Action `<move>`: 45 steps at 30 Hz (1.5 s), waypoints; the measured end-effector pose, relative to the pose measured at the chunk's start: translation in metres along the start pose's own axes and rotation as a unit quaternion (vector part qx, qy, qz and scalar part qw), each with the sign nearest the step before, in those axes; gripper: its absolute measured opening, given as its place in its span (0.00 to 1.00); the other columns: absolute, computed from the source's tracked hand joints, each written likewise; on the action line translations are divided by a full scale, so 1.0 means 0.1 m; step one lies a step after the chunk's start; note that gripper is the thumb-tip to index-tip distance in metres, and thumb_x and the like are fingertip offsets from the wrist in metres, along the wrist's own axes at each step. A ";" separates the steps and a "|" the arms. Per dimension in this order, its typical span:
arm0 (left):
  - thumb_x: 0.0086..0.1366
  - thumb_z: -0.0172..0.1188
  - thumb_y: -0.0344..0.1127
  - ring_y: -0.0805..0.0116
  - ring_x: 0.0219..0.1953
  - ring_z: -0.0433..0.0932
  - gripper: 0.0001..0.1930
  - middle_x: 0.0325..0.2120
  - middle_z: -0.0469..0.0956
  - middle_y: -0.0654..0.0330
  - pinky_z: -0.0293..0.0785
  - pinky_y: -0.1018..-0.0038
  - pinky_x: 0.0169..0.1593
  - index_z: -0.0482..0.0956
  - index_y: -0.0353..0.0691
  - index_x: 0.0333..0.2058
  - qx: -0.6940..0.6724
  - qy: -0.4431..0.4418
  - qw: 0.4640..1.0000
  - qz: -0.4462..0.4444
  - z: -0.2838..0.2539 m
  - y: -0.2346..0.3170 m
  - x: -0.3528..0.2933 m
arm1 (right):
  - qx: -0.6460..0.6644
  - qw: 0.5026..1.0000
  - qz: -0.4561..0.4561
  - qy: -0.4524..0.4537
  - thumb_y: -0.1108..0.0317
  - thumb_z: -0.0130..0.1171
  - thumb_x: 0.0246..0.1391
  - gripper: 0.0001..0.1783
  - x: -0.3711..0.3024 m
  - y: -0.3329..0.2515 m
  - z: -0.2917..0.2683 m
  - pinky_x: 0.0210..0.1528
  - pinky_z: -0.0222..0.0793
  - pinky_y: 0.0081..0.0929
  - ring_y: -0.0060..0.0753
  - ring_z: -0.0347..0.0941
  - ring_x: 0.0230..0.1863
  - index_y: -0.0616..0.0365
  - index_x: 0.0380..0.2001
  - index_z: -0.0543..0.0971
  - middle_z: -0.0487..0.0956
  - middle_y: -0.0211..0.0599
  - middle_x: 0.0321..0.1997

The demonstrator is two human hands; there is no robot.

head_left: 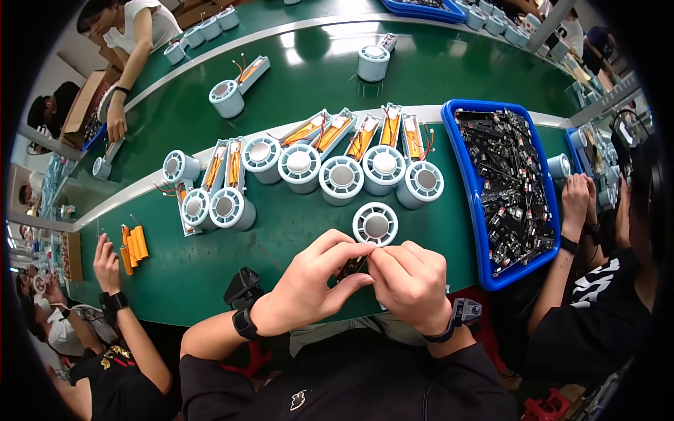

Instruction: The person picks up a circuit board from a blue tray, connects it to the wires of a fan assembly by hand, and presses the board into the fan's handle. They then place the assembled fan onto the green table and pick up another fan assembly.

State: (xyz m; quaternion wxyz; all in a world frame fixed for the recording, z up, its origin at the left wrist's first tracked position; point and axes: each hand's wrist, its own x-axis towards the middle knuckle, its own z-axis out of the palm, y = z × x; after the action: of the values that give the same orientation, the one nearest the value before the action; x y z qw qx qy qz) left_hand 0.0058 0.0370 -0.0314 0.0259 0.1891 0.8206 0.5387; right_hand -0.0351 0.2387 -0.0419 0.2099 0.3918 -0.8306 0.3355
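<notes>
My left hand pinches a small black circuit board between thumb and fingers, just above the table's near edge. Close against it is my right hand, its fingers curled and their tips pressed together. What sits in that pinch is hidden by the fingers. Right beyond my fingertips stands a light-blue round housing with a vented ring and a silver disc on top; my hands cover its near side. Further off is a row of similar light-blue housings, several with open handles that show orange-wrapped batteries and thin wires.
A blue tray full of black circuit boards lies to the right. Orange battery packs rest at the left, near a co-worker's hand. Beyond a pale rail, housings sit on a green surface. Other people work on both sides.
</notes>
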 end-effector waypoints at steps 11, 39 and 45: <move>0.69 0.63 0.20 0.67 0.41 0.86 0.19 0.49 0.75 0.53 0.86 0.75 0.43 0.78 0.32 0.57 -0.254 -0.073 0.962 -0.071 -0.01 -0.22 -0.08 | 0.169 0.983 0.073 -0.010 0.83 0.76 0.42 0.17 -0.07 0.12 0.06 0.22 0.68 0.25 0.31 0.75 0.20 0.57 0.27 0.75 0.83 0.37 0.24; 0.52 0.71 0.14 0.57 0.46 0.84 0.27 0.47 0.84 0.50 0.82 0.67 0.49 0.83 0.35 0.53 0.077 0.102 0.987 0.102 -0.09 -0.23 0.00 | 0.199 0.965 0.139 0.103 0.85 0.66 0.55 0.10 0.01 0.00 0.07 0.32 0.80 0.28 0.37 0.86 0.31 0.66 0.41 0.85 0.87 0.41 0.31; 0.50 0.72 0.14 0.55 0.48 0.85 0.27 0.47 0.84 0.50 0.83 0.66 0.51 0.84 0.34 0.51 0.057 0.119 0.982 0.132 -0.05 -0.27 0.00 | 0.149 0.988 0.032 -0.005 0.83 0.67 0.52 0.10 0.11 0.06 0.10 0.30 0.79 0.31 0.44 0.85 0.30 0.65 0.39 0.83 0.86 0.44 0.32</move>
State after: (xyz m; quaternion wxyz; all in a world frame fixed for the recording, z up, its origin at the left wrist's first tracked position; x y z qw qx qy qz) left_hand -0.0032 0.0230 -0.0537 -0.1538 0.2319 0.8152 0.5080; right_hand -0.0469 0.2289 -0.0443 0.1347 0.3939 -0.7844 0.4599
